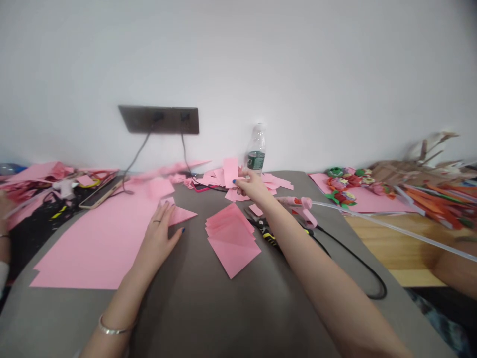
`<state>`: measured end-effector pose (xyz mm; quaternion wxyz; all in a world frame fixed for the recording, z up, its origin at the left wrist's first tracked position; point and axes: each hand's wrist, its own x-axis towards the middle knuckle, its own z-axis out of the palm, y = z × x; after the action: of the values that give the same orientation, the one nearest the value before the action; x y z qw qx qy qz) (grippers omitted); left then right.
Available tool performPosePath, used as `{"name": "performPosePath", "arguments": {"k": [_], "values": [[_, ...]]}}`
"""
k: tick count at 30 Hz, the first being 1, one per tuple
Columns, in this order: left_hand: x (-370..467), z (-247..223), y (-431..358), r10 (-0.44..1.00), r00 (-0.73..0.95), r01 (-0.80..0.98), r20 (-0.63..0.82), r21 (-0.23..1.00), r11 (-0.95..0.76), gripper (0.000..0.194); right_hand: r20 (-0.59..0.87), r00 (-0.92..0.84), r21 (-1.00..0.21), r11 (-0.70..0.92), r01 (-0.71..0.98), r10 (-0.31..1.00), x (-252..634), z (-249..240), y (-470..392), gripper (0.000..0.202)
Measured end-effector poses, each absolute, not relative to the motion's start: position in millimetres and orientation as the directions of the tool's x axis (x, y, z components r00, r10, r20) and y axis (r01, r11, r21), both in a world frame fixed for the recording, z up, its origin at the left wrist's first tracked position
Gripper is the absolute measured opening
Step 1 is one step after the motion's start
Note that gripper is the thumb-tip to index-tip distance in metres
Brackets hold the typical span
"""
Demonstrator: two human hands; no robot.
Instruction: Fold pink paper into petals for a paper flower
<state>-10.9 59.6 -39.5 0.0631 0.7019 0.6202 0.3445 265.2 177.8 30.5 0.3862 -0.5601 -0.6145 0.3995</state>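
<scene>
My right hand (249,183) reaches to the back of the grey table and pinches a small pink paper rectangle (230,171), held upright above a heap of pink paper scraps (278,181). Flat on the table, my left hand (162,228) rests with thumb and fingers apart, its fingertips over the edge of a pink paper triangle (182,215). Between my arms lies a fanned stack of pink paper squares (233,243). Large pink sheets (89,253) spread out under and left of my left hand.
A pink glue gun (300,206) with a black cord and yellow-black pliers (266,232) lie beside my right forearm. Behind stands a plastic bottle (257,151). Paper flowers (343,186) sit at right, a phone (100,194) at left. Other people's arms show at both edges.
</scene>
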Motion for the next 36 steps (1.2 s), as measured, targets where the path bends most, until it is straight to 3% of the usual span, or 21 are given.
{"name": "performPosePath", "arguments": {"k": [6, 12, 17, 22, 29, 30, 32, 33, 36], "values": [[-27.5, -46.9, 73.2, 0.932, -0.012, 0.842, 0.363, 0.507, -0.187, 0.039, 0.198, 0.036, -0.847, 0.152, 0.509, 0.98, 269.4, 20.3, 190.7, 0.036], [-31.6, -37.6, 70.7, 0.937, -0.016, 0.852, 0.35, 0.495, -0.171, 0.044, 0.353, -0.127, -0.814, 0.371, 0.447, 0.927, 258.0, 32.6, 133.1, 0.036], [-24.8, -32.7, 72.4, 0.928, -0.052, 0.832, 0.368, 0.53, -0.164, 0.034, 0.393, -0.252, -0.836, 0.458, 0.301, 0.884, 254.4, 41.6, 85.7, 0.029], [-27.0, -21.4, 63.6, 0.901, -0.175, 0.737, 0.397, 0.66, -0.147, 0.02, 0.282, -0.251, -0.925, 0.332, 0.183, 0.926, 264.2, 32.8, 53.0, 0.026], [16.8, -6.5, 23.1, 0.798, -0.453, 0.443, 0.397, 0.877, -0.185, 0.026, 0.075, -0.295, -0.996, 0.084, 0.016, 0.952, 258.9, 16.7, 24.8, 0.035], [28.1, -7.2, 17.3, 0.813, -0.462, 0.358, 0.354, 0.913, -0.195, 0.029, 0.069, -0.315, -0.998, 0.066, -0.022, 0.946, 254.9, 15.4, 21.9, 0.038], [49.3, -9.7, 6.3, 0.889, -0.45, -0.087, 0.085, 0.987, -0.138, 0.031, 0.057, -0.346, -0.997, 0.032, -0.076, 0.936, 246.5, 13.9, 16.8, 0.047], [58.0, -10.9, 1.2, 0.91, -0.414, -0.212, 0.001, 0.972, -0.097, 0.031, 0.044, -0.35, -0.996, 0.015, -0.086, 0.936, 242.6, 13.9, 14.7, 0.052], [73.1, -11.6, -11.3, 0.952, -0.305, -0.184, 0.026, 0.979, -0.086, 0.023, -0.008, -0.334, -0.997, -0.034, -0.073, 0.942, 234.5, 16.7, 10.7, 0.064]]}}
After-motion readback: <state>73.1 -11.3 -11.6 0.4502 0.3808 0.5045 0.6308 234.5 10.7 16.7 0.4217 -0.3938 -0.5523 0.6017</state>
